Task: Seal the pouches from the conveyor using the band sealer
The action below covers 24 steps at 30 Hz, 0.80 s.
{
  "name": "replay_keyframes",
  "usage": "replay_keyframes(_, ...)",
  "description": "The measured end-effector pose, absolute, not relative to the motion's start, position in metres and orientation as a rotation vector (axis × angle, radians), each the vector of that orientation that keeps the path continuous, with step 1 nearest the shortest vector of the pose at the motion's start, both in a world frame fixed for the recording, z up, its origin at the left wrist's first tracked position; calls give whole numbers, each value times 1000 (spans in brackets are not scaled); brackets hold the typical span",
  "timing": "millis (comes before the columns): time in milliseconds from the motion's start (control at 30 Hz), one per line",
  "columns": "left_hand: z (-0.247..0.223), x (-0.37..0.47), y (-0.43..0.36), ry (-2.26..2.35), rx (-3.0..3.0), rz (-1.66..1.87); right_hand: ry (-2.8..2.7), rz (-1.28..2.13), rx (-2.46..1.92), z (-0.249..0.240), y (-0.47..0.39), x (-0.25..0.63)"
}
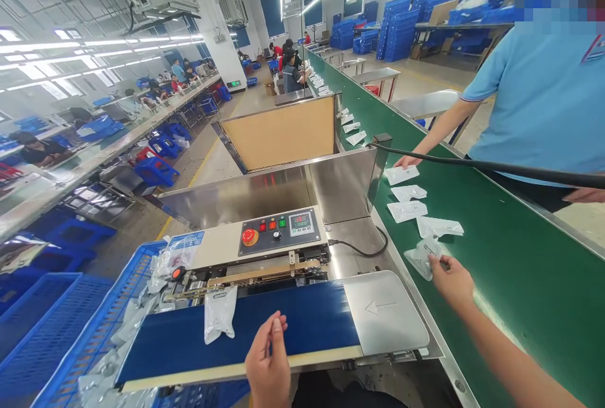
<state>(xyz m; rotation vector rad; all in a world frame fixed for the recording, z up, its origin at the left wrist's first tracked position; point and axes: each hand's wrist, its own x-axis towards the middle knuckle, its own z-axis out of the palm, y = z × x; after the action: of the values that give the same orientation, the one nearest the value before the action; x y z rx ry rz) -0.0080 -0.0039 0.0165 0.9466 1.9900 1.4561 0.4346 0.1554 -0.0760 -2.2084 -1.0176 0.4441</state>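
At the green belt (534, 288): one white pouch (420, 259), pinched by the right hand (452, 282); further pouches (407, 210) remain in line. By the blue belt (302, 313): left hand (269, 361), loosely curled, empty. Beneath the machine (208, 247)'s edge: one pouch underway. Blue crate (128, 279): many, apparently finished.

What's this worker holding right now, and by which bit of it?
The right hand pinches a plastic packet by the edge nearest that hand, between thumb and fingers. Nothing shows in the left hand.
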Motion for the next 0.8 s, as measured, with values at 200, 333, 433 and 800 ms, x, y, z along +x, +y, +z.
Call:
replay_keyframes(200, 29, 62, 39, 1710, 1303, 1273, -1192, 637, -1731, 4, 100, 348)
replay_keyframes(333, 37, 102, 65, 1435, 1301, 1096, -1380, 1049, -1463, 34, 74, 294)
replay_keyframes(433, 32, 107, 67, 1414, 1331, 1033, -1240, 1331, -1368, 31, 65, 279)
replay_keyframes(800, -15, 95, 91, 1652, 870, 1107, -812, 1620, -1592, -6, 108, 276)
